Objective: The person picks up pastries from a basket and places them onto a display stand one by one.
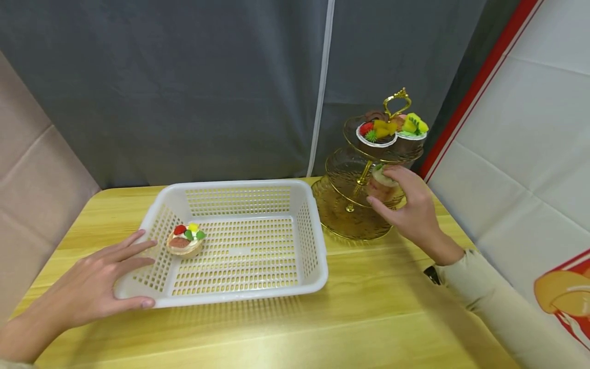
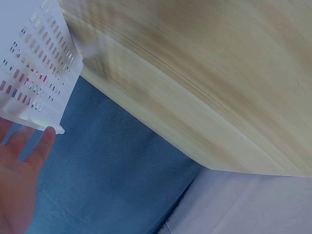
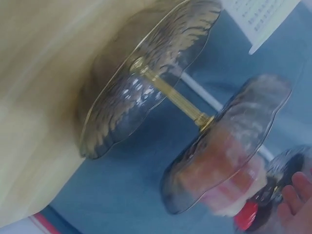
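My left hand rests at the left end of a white perforated plastic basket, fingers spread over its rim and thumb by the front corner. A small fruit tart topped with red, yellow and green pieces lies inside at the left. On the right, my right hand reaches to the middle tier of a gold-trimmed tiered stand. Its thumb and fingers are spread about a cupcake there. In the right wrist view, this cupcake sits on the plate, the fingers just above it.
Chocolate-coloured cups with fruit tops crowd the stand's top tier, below a gold loop handle. A dark grey curtain hangs behind the wooden table. A white panel with red edging stands close on the right.
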The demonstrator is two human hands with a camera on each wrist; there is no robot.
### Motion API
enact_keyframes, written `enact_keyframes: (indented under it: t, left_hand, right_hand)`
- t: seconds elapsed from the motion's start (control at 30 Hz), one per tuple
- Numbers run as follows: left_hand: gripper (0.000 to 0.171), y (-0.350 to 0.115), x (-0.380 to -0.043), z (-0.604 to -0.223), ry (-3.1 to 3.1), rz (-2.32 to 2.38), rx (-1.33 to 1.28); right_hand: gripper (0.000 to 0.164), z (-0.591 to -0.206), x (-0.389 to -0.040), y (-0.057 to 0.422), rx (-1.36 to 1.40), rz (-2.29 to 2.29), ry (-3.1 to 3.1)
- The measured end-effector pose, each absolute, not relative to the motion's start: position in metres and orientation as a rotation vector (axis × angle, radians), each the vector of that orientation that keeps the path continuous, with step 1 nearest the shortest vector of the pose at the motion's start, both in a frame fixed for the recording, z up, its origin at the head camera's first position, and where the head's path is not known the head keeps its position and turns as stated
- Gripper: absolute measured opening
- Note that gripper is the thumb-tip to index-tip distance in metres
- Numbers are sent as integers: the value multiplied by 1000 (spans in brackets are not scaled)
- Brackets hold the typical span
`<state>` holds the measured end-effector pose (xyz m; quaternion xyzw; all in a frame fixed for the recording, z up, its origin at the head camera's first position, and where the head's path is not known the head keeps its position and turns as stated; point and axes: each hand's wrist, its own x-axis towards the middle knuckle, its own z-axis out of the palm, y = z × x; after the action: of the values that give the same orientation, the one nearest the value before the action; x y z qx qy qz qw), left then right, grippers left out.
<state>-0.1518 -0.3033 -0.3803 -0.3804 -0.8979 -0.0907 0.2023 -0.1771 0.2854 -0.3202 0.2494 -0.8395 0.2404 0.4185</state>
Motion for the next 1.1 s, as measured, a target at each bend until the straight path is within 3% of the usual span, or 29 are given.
enact_keyframes:
  t: [1.1]
  left_hand:
    - [71, -303, -152, -380, -2504, -249, -1057]
  right_hand:
    - [75, -316, -198, 173, 906, 874, -2600]
